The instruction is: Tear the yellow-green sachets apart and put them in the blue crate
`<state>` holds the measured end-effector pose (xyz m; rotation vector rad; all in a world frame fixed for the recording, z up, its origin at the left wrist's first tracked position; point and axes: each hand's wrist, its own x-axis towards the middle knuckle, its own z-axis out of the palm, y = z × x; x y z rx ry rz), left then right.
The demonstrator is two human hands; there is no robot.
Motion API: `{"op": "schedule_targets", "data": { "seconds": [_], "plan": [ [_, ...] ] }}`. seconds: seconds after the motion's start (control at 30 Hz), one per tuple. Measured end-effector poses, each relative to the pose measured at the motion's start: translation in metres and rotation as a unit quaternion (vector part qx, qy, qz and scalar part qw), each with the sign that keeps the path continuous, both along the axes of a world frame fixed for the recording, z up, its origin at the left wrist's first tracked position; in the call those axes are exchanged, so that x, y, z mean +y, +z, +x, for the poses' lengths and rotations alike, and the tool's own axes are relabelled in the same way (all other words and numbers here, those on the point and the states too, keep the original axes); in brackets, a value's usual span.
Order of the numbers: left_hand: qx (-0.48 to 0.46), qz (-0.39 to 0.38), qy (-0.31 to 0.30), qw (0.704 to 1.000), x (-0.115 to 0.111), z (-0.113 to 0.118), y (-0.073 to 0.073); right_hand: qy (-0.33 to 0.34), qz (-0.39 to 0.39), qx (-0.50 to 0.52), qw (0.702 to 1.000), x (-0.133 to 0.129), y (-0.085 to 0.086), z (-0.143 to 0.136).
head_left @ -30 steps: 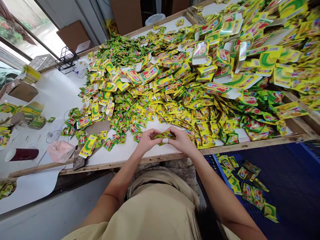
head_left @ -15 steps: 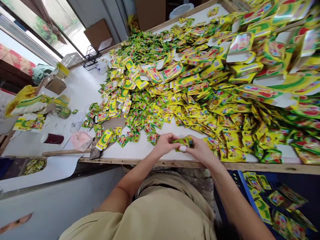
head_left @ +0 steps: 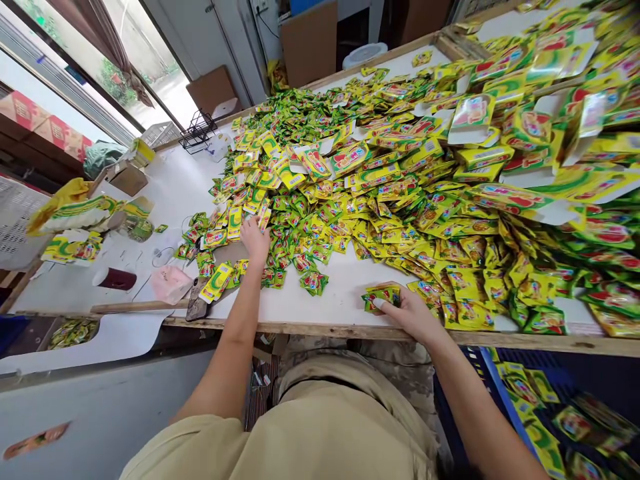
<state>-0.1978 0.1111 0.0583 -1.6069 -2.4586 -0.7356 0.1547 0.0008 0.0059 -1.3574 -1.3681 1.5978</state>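
My right hand (head_left: 413,312) is closed around small green-and-yellow sachets (head_left: 379,297), its thumb pressed on top, just above the table's front edge. Further left, my left hand (head_left: 256,239) reaches into the near left part of the heap. Its fingers are closed at a small yellow carton (head_left: 265,217); the fingertips are partly hidden. Loose green sachets (head_left: 280,233) lie right beside that hand. A small cluster of green sachets (head_left: 314,283) sits on the white tabletop (head_left: 335,303) between my hands.
Large yellow cartons (head_left: 520,193) and sachets cover the table's right side. At left are a dark red cup (head_left: 115,279), a pink packet (head_left: 171,284), a phone-like slab (head_left: 198,303) and a black wire rack (head_left: 198,132). A blue crate (head_left: 505,393) with packets stands below right.
My left hand has left the sachets held with my right hand and moved left and forward to the small cartons. My right hand still holds the sachets, slightly lower. The view has shifted slightly.
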Motion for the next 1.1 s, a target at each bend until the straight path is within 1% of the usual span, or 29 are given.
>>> {"op": "schedule_targets", "data": {
  "seconds": [0.07, 0.17, 0.23, 0.27, 0.37, 0.43, 0.5, 0.57, 0.6, 0.63, 0.7, 0.77, 0.8, 0.83, 0.87, 0.9, 0.93, 0.97, 1.0, 1.03, 1.1],
  "plan": [
    [0.011, 0.0, -0.016, 1.0, 0.003, -0.009, 0.002, -0.007, 0.006, -0.004, 1.0, 0.0, -0.001, -0.001],
    [-0.003, 0.078, -0.037, 0.996, -0.005, -0.006, 0.009, -0.02, -0.007, 0.033, 0.999, 0.0, -0.002, 0.0],
    [-0.041, 0.124, -0.069, 0.989, -0.016, 0.006, 0.013, -0.031, -0.01, 0.055, 0.998, 0.002, 0.0, 0.001],
    [-0.068, 0.133, -0.087, 0.985, -0.023, 0.014, 0.014, -0.037, -0.006, 0.059, 0.998, 0.003, 0.002, 0.001],
    [-0.151, 0.126, -0.145, 0.97, -0.039, 0.043, 0.013, -0.053, 0.012, 0.049, 0.997, 0.009, 0.008, 0.001],
    [-0.166, 0.113, -0.175, 0.964, -0.046, 0.059, 0.01, -0.067, 0.021, 0.042, 0.997, 0.013, 0.011, 0.003],
    [-0.136, 0.098, -0.176, 0.97, -0.047, 0.069, 0.006, -0.081, 0.03, 0.036, 0.996, 0.015, 0.013, 0.006],
    [-0.104, 0.097, -0.148, 0.979, -0.043, 0.07, 0.003, -0.095, 0.034, 0.031, 0.994, 0.016, 0.012, 0.011],
    [-0.109, 0.106, -0.133, 0.98, -0.04, 0.068, 0.003, -0.102, 0.034, 0.029, 0.994, 0.016, 0.011, 0.013],
    [-0.133, 0.118, -0.121, 0.977, -0.036, 0.066, 0.004, -0.109, 0.032, 0.029, 0.993, 0.016, 0.011, 0.016],
    [-0.228, 0.135, -0.125, 0.956, -0.033, 0.065, 0.008, -0.126, 0.02, 0.041, 0.991, 0.015, 0.008, 0.018],
    [-0.345, 0.107, -0.182, 0.914, -0.039, 0.073, 0.013, -0.145, 0.004, 0.06, 0.988, 0.015, 0.006, 0.019],
    [-0.394, 0.07, -0.229, 0.888, -0.045, 0.081, 0.014, -0.157, -0.003, 0.069, 0.985, 0.016, 0.004, 0.018],
    [-0.433, 0.017, -0.281, 0.857, -0.053, 0.091, 0.014, -0.17, -0.006, 0.076, 0.983, 0.017, 0.003, 0.017],
    [-0.461, -0.052, -0.333, 0.821, -0.062, 0.103, 0.011, -0.184, -0.003, 0.083, 0.979, 0.018, 0.002, 0.015],
    [-0.48, -0.111, -0.367, 0.789, -0.072, 0.116, 0.006, -0.197, 0.004, 0.088, 0.976, 0.019, 0.001, 0.014],
    [-0.502, -0.146, -0.381, 0.763, -0.08, 0.128, -0.002, -0.21, 0.013, 0.092, 0.973, 0.021, 0.002, 0.013],
    [-0.52, -0.168, -0.38, 0.747, -0.088, 0.14, -0.01, -0.223, 0.023, 0.095, 0.97, 0.022, 0.002, 0.013],
    [-0.526, -0.185, -0.374, 0.741, -0.094, 0.15, -0.019, -0.236, 0.03, 0.097, 0.966, 0.023, 0.004, 0.013],
    [-0.521, -0.183, -0.365, 0.749, -0.098, 0.158, -0.027, -0.247, 0.035, 0.099, 0.963, 0.024, 0.006, 0.014],
    [-0.484, -0.177, -0.353, 0.781, -0.102, 0.169, -0.039, -0.263, 0.048, 0.09, 0.959, 0.023, 0.012, 0.017]
  ]
}}
